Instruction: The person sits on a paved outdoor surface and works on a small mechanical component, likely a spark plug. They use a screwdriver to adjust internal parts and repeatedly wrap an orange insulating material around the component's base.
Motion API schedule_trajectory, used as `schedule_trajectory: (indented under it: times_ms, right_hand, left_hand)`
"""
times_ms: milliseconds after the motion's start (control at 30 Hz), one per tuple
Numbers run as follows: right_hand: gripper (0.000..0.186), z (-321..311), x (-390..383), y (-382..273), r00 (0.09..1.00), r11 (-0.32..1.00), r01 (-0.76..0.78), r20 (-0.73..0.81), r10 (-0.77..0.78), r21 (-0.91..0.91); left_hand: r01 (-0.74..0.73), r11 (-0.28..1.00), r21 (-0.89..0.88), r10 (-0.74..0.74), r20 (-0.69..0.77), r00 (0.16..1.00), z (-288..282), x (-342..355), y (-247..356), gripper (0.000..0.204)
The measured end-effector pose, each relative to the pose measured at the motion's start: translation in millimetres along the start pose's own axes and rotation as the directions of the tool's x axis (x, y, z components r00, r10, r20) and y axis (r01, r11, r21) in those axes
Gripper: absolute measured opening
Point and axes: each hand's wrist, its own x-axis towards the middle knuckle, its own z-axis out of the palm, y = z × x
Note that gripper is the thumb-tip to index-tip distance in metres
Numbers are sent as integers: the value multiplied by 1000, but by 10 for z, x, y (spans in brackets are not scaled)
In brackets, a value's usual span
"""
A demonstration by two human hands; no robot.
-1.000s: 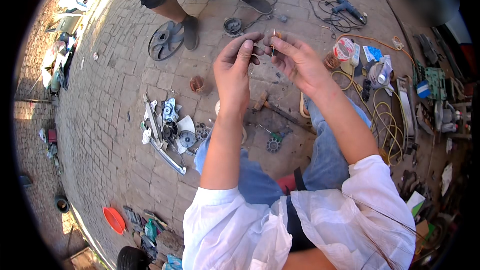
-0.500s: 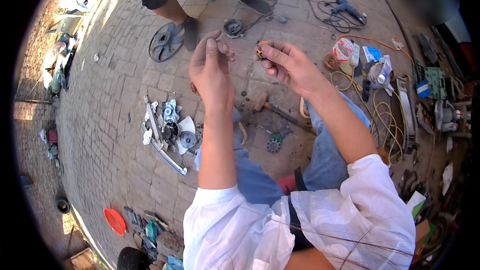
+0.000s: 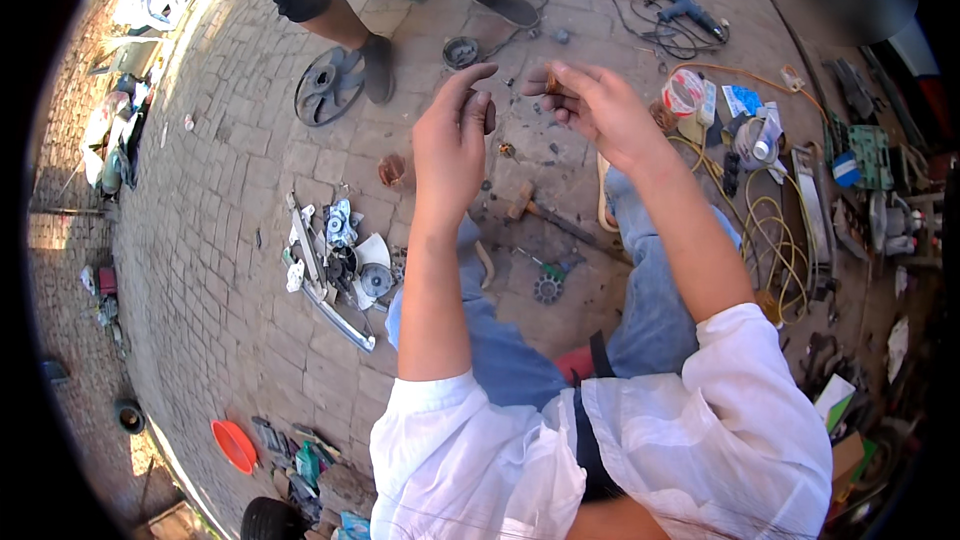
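My right hand (image 3: 600, 120) pinches a small copper-coloured bit, apparently copper wire (image 3: 552, 83), between thumb and fingers. Facing it across a gap, my left hand (image 3: 452, 145) has its index finger stretched away from the thumb, and nothing shows in it. Between and below the hands is a small orange-and-black part (image 3: 507, 150), seemingly wound with copper; whether it lies on the paving or is in the air I cannot tell. A reddish-brown tangle of copper wire (image 3: 392, 170) lies beside my left wrist. Between my legs are a hammer (image 3: 560, 225) and a green-handled tool (image 3: 545, 265).
Left of my legs sits a pile of metal and plastic scrap (image 3: 345, 265). A fan wheel (image 3: 328, 88) lies by a seated person's shoe (image 3: 378, 70). Power tool (image 3: 690, 12), orange cord and yellow cable (image 3: 765, 230) spread on the right. An orange basin (image 3: 234, 446) stands lower left.
The small orange-and-black part has left my right hand and appears lower, between the hands. The thin strand between my hands no longer shows. My left hand has shifted right, with its fingers bent inward.
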Motion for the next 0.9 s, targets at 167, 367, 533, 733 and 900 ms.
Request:
schedule_trajectory:
  times_ms: [167,367,533,733,900]
  right_hand:
    - [33,76,-56,-61,993,996,-89,73,90,-8]
    - [38,30,-74,-66,981,970,-109,135,140,-218]
    - [41,19,-56,-64,965,901,-84,192,181,-427]
    - [31,-27,-50,-52,911,878,-89,318,262,-470]
    - [26,-63,-24,-34,929,936,9,350,123,-352]
  left_hand:
    - [-129,982,134,115,112,987,23,-9,-41,29]
    - [-91,988,128,59,236,970,23,-80,9,44]
    - [-92,979,181,34,301,953,-4,-97,117,54]
    - [-127,987,96,87,345,935,2,-111,68,51]
    - [16,996,-85,10,293,956,-15,-85,42,38]
